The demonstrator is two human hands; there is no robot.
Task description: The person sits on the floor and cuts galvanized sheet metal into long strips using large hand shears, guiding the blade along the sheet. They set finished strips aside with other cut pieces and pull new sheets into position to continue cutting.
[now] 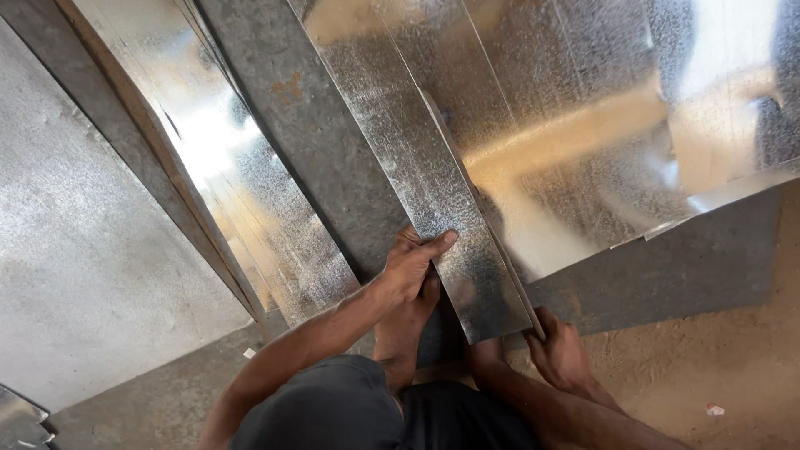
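A long narrow strip of galvanized sheet metal [433,192] lies folded up along the edge of a wide shiny sheet [600,142]. My left hand [412,262] rests on the strip's left edge near its close end, thumb stretched out flat on the metal. My right hand [557,350] grips the strip's near right corner, fingers curled under the edge. A bare foot [404,321] sits just below my left hand, pressed against the dark metal beneath.
Another shiny sheet [225,167] lies to the left over a dull grey sheet [75,250]. A dark steel plate [683,267] runs under the work. Sandy ground [717,375] spreads at the right. Small offcuts [21,421] lie at the bottom left.
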